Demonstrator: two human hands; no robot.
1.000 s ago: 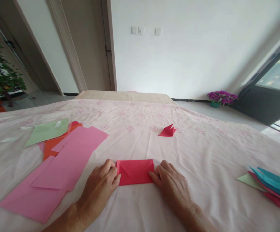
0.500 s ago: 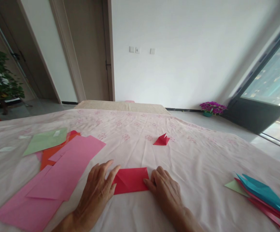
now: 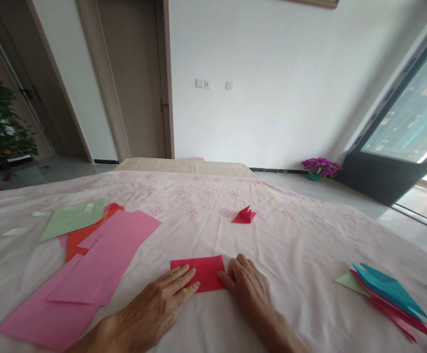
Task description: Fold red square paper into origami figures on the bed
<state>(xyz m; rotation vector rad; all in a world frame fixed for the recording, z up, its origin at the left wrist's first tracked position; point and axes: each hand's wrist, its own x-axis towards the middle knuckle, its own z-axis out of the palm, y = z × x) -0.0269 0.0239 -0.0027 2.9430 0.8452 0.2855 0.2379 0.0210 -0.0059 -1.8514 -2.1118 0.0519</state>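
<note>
A folded sheet of red paper (image 3: 209,274) lies flat in front of me, roughly rectangular. Across its left part my left hand (image 3: 165,294) is spread, palm down, with the fingers stretched out over the paper. At the opposite end, my right hand (image 3: 248,282) has its fingers curled, and its thumb presses on the paper's right edge. Farther back on the cloth stands a small folded red paper piece (image 3: 243,215) with pointed tips.
Pink sheets (image 3: 99,264), an orange sheet (image 3: 79,240) and a light green sheet (image 3: 73,218) overlap on the left. Folded blue paper (image 3: 390,287) rests with red and green pieces on the right. All lie on a wrinkled flowered cloth (image 3: 302,274).
My left hand has moved from the red paper's left edge onto its top and flattened out. The right hand keeps its place at the right edge. The view has tilted slightly up.
</note>
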